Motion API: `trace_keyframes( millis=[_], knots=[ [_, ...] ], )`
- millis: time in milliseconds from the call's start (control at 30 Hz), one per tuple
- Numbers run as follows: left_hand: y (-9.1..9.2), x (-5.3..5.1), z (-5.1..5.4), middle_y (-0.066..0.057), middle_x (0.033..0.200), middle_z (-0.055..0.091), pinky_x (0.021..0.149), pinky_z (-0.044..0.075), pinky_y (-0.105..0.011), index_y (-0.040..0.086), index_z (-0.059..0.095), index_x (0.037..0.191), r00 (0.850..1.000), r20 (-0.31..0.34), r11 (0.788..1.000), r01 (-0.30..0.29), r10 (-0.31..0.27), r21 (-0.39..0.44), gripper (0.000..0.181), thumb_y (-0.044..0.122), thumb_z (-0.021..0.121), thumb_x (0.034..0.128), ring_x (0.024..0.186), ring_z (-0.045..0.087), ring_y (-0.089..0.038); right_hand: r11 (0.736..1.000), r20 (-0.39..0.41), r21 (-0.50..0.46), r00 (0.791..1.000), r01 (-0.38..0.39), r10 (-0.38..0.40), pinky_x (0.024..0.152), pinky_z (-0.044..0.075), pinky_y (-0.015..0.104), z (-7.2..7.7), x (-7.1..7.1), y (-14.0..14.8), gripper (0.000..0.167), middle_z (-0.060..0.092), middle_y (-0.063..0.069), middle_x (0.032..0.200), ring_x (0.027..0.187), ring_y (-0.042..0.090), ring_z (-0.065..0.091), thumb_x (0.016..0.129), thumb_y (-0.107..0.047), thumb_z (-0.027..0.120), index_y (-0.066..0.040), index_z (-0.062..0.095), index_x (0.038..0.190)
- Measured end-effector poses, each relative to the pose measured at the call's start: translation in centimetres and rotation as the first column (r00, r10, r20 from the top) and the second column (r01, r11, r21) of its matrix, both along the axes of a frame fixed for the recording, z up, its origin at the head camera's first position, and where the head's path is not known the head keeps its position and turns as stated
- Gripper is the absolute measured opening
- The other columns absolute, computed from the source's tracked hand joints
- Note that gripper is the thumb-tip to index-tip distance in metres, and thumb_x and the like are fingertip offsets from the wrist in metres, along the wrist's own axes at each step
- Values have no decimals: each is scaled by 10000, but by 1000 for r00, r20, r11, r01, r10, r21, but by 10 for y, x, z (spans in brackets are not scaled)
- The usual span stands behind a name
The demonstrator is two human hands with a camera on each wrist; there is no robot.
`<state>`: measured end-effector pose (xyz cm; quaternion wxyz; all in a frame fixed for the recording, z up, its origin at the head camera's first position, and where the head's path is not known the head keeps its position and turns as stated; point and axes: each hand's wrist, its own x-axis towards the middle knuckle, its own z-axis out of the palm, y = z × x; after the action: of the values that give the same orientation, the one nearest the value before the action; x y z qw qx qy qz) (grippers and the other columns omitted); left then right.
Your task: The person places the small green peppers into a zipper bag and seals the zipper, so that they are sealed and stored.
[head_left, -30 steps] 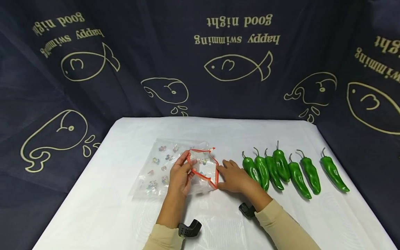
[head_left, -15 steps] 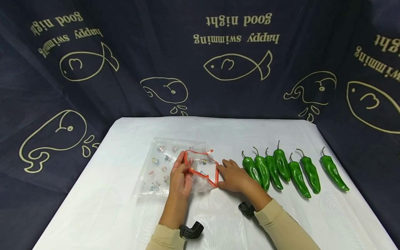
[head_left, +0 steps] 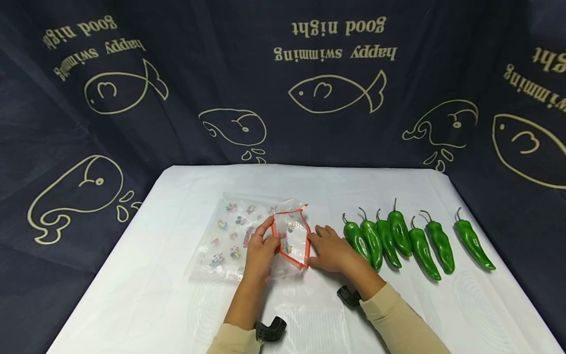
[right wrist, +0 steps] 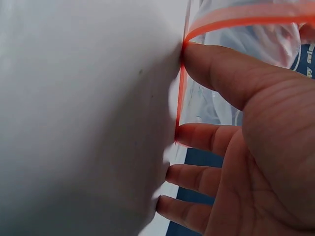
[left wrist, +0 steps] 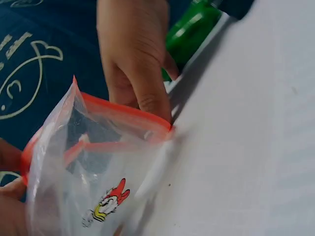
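A clear plastic zip bag (head_left: 216,246) with a red-edged mouth and small cartoon prints lies on the white table, its mouth spread toward the right. My left hand (head_left: 258,253) pinches the raised side of the red rim. On the opposite side, my right hand (head_left: 331,250) presses the lower rim to the tabletop. Seen from the right wrist, the thumb (right wrist: 216,66) and a finger touch the red edge (right wrist: 181,93) at separate spots. Nothing shows inside the bag (left wrist: 106,167) in the left wrist view.
Several green peppers (head_left: 399,233) lie in a row right of my right hand, one (head_left: 473,245) set apart at the far right. The white table (head_left: 146,255) ends against a dark curtain (head_left: 221,59) with fish drawings.
My left hand first shifted slightly left with its side of the rim, then back right and upward. The right hand and peppers have stayed in place.
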<state>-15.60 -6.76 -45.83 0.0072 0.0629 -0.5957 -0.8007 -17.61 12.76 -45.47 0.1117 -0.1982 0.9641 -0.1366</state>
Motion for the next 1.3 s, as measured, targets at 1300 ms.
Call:
trace_keyframes(
  millis=[1300],
  knots=[
    [7,20,-2,-172,1457,441,604,551,-210,-10,467,1453,988,-98,976,-138,123,-168,651,-117,570,819,723,622,-162,999,12,-36,1000,5,-5,996,347,717,2,2,2,676,372,250,1508,1393,475,297,857,-364,727,-48,524,1420]
  ],
)
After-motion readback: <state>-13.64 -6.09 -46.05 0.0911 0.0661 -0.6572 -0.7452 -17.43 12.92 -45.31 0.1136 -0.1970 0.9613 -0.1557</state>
